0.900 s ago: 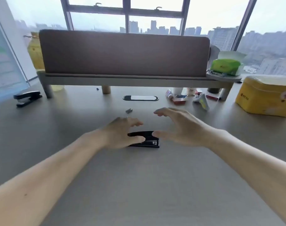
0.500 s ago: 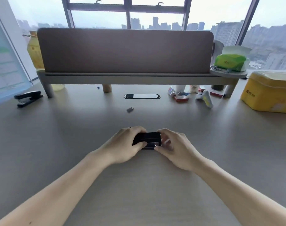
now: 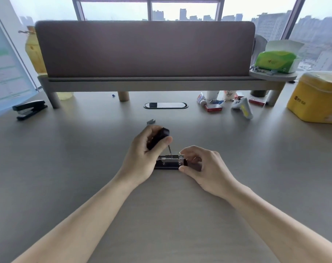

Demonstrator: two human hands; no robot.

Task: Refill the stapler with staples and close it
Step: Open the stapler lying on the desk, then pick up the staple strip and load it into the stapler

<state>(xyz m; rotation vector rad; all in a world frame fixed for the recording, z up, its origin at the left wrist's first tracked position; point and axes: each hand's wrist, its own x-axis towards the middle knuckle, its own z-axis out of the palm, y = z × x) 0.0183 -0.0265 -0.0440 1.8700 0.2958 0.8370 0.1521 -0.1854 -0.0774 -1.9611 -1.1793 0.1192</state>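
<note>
A small black stapler (image 3: 169,164) lies on the grey desk (image 3: 66,168) in the middle, swung open so its metal staple channel shows. My left hand (image 3: 142,158) grips the black top cover (image 3: 159,136) and holds it tilted up and back; a thin spring rod runs from it down to the channel. My right hand (image 3: 205,168) pinches the right end of the stapler base against the desk. A short strip of staples (image 3: 151,121) rests on the desk just beyond my left hand.
A second, larger black stapler (image 3: 29,109) sits at the far left. A raised shelf with a brown divider (image 3: 144,48) spans the back. Small boxes and a white-yellow gadget (image 3: 243,108) lie back right, beside a yellow tin (image 3: 316,97). A cable port (image 3: 165,105) is behind the staples.
Both hands closed on the shut stapler, then my left hand swung the top cover up and back, exposing the metal channel. My right hand stayed on the base's right end.
</note>
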